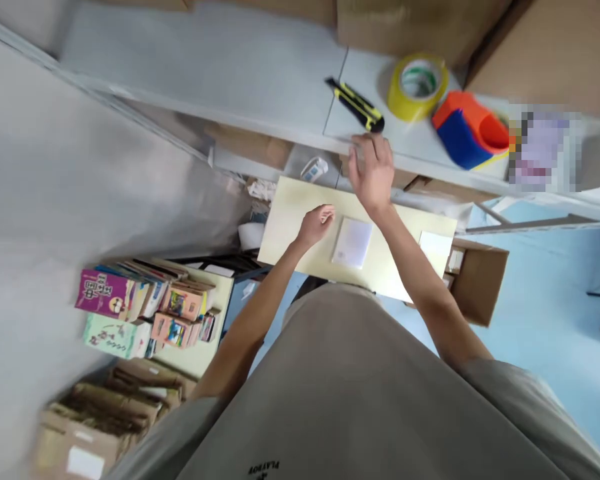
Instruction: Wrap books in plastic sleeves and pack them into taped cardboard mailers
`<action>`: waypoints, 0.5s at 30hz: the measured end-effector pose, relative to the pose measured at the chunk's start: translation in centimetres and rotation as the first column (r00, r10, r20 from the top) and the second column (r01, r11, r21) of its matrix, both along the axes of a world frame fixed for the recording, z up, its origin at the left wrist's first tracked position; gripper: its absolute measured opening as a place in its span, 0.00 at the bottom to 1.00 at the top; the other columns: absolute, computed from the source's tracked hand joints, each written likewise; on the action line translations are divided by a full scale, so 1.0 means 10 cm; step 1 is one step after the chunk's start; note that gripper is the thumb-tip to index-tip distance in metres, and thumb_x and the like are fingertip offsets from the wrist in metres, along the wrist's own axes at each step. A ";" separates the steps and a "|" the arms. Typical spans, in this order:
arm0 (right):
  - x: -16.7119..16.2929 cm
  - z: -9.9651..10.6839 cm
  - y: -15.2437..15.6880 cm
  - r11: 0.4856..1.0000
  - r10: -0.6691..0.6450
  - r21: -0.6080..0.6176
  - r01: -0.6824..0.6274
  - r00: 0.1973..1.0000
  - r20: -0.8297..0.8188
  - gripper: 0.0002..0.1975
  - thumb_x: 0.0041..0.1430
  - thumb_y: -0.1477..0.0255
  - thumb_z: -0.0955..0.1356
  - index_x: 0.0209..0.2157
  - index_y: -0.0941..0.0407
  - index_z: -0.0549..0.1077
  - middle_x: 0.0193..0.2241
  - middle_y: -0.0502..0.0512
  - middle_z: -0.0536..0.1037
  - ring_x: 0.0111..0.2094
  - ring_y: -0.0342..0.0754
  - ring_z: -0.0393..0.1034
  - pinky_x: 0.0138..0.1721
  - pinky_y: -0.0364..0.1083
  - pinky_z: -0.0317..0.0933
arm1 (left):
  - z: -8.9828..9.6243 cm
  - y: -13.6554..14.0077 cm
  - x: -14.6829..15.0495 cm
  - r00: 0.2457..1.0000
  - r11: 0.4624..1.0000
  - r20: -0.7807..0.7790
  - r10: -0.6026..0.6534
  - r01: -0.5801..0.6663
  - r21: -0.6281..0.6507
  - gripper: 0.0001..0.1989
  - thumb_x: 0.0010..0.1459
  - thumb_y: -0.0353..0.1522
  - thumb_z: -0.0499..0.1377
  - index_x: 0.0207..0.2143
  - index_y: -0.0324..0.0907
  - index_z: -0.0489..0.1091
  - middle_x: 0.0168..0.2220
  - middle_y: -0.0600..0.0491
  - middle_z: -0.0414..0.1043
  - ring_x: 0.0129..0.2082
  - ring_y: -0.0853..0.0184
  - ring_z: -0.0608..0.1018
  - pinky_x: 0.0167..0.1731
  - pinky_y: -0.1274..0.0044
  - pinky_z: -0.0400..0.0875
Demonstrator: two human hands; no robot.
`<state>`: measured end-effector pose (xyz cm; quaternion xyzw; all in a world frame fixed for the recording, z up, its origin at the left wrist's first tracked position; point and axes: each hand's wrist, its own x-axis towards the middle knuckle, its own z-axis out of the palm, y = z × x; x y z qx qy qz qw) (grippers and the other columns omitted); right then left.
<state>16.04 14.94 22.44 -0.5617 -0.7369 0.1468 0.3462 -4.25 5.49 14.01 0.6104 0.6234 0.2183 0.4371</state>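
Observation:
My right hand point(374, 172) reaches up to the front edge of a white shelf point(280, 73), fingers apart and nothing in them. Just beyond its fingertips lies a black and yellow box cutter point(355, 105); whether they touch it is hard to see. Lower and to the left, my left hand point(317, 225) hangs above a pale yellow table point(293, 207), its fingers curled in with nothing visible in them. A thin whitish booklet point(353, 243) lies on that table, to the right of my left hand.
Along the shelf sit a roll of yellow tape point(400, 97) and an orange and blue tape dispenser point(467, 137), with cardboard boxes point(405, 27) behind. Stacked books point(105, 293) and packed cartons point(75, 433) stand at left. An opened carton point(480, 283) is beyond the table's right end.

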 end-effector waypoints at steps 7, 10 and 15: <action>0.48 -1.42 -1.82 0.579 -0.363 -0.779 0.240 0.932 0.017 0.22 0.76 0.69 0.67 0.66 0.63 0.75 0.66 0.80 0.79 0.60 0.61 0.80 0.68 0.62 0.75 | -0.96 -0.71 0.23 0.967 0.911 -0.176 -0.184 0.101 -0.400 0.24 0.70 0.27 0.65 0.67 0.35 0.79 0.65 0.32 0.81 0.61 0.45 0.87 0.71 0.57 0.78; 0.56 -1.87 -2.09 0.384 -0.533 -0.896 0.222 0.846 -0.018 0.25 0.72 0.68 0.69 0.66 0.61 0.74 0.65 0.76 0.82 0.56 0.57 0.82 0.64 0.59 0.77 | -1.17 -0.80 0.38 0.971 0.905 -0.168 -0.172 0.089 -0.416 0.33 0.67 0.29 0.66 0.73 0.33 0.73 0.66 0.33 0.77 0.58 0.48 0.85 0.70 0.58 0.78; 0.59 -2.18 -2.15 0.321 -0.615 -0.923 0.211 0.788 -0.034 0.18 0.70 0.65 0.71 0.57 0.57 0.77 0.49 0.63 0.88 0.49 0.53 0.83 0.56 0.51 0.77 | -1.39 -0.80 0.51 0.970 0.906 -0.157 -0.187 0.108 -0.410 0.36 0.63 0.30 0.68 0.73 0.36 0.72 0.59 0.38 0.76 0.59 0.49 0.81 0.71 0.56 0.78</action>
